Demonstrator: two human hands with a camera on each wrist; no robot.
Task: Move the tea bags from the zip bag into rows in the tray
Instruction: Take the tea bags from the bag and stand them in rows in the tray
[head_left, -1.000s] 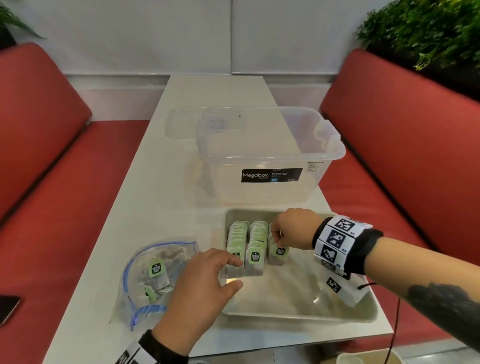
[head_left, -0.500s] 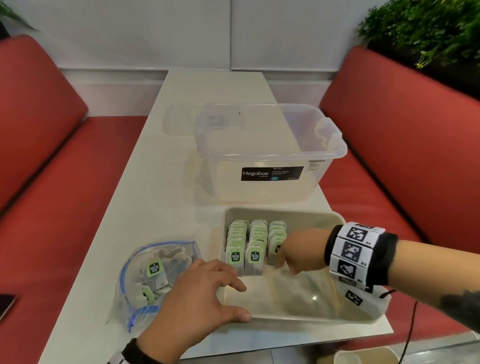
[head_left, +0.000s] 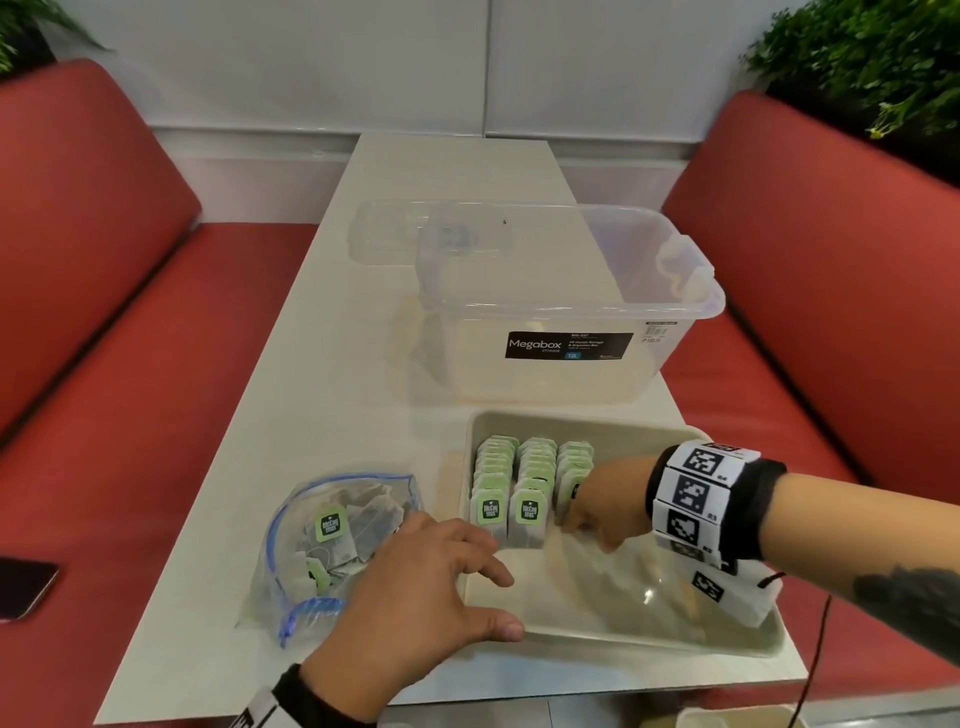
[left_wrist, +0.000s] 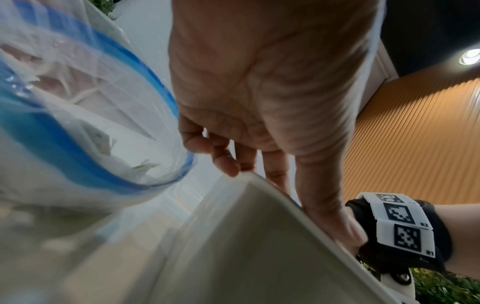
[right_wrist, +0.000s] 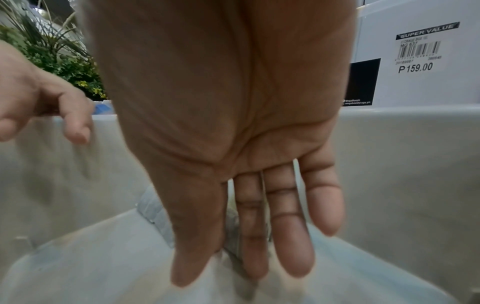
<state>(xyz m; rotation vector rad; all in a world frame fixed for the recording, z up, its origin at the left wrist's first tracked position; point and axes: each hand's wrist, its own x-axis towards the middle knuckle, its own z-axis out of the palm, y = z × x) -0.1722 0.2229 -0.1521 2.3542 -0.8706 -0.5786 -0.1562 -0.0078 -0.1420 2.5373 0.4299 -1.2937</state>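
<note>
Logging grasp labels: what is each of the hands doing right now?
Left hand: open, holding nothing, fingers spread over the tray rim.
Right hand: open, holding nothing, straight fingers at the third row of tea bags.

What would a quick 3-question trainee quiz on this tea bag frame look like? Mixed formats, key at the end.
1. True or false: the tea bags in the tray stand in three rows.
2. Where does the zip bag lie relative to the tray? A) on its left B) inside it C) beyond it, by the clear storage box
3. Fill in: the right hand, fingers straight, is at the front of the ___ row.

Key
1. True.
2. A.
3. Rightmost. The left hand holds nothing, fingers spread over the tray's near left corner.
</note>
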